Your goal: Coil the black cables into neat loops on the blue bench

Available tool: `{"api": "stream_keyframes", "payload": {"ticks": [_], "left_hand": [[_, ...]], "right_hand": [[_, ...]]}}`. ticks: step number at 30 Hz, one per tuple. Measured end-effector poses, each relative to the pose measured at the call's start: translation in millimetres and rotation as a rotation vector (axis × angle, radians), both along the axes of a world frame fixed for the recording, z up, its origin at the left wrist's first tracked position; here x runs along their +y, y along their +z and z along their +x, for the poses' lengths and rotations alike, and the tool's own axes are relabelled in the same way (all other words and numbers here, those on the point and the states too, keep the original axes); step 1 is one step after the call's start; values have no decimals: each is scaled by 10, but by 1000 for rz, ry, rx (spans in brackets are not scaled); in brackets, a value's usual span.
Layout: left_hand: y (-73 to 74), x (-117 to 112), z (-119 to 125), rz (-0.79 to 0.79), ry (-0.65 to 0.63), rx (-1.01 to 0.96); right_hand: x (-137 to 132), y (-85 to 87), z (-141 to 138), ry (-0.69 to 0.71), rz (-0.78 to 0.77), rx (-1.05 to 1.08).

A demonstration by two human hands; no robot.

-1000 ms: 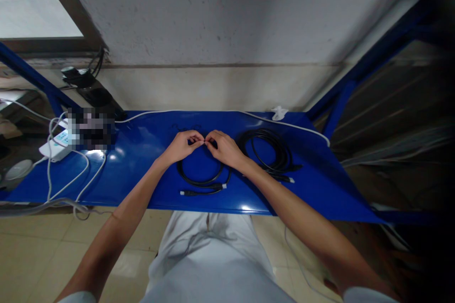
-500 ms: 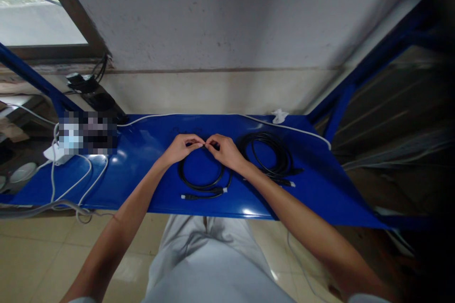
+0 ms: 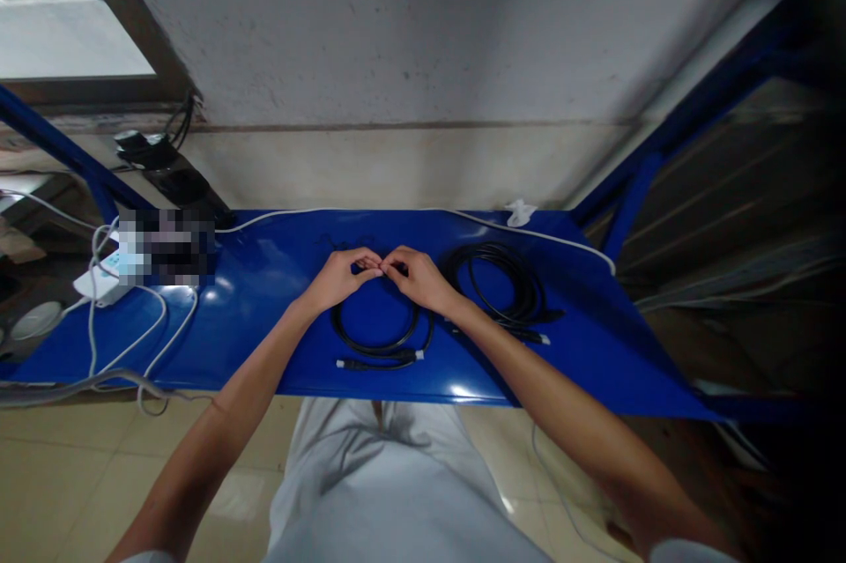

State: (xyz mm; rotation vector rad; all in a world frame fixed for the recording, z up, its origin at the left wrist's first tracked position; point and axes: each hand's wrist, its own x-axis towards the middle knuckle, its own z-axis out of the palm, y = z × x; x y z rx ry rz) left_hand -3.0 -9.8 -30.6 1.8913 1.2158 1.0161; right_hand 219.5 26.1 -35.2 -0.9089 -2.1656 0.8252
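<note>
A black cable [image 3: 376, 350] lies coiled on the blue table, its two light-tipped plugs at the near side of the loop. Over the far side of this coil, my left hand [image 3: 344, 275] is closed in a pinch of thumb and fingers. My right hand [image 3: 416, 275] pinches too, its fingertips meeting those of the left. Whatever sits between the fingertips is too small to make out. Both hands hide the far part of the loop. Thin dark strands [image 3: 340, 242] lie just behind my left hand.
A thicker bundle of coiled black cables [image 3: 532, 294] lies right of my hands. A white power strip [image 3: 109, 281] with white cords stands at the left end of the blue table [image 3: 251, 351]. A crumpled white scrap [image 3: 521, 212] is at the back edge, near a white cord [image 3: 561, 239].
Both hands stay at the same place over the coil, fingertips together. The left fingers have shifted slightly. The view has moved a little.
</note>
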Motion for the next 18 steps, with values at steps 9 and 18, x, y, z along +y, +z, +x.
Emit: {"api": "stream_keyframes", "payload": {"ticks": [9,18], "left_hand": [[33,-26,9,163,-39,170],[45,-26,-22,180,-51,184]], "right_hand": [[11,-4,-8,-112,-12,2],[-3,29,19,-17,26,-41]]}}
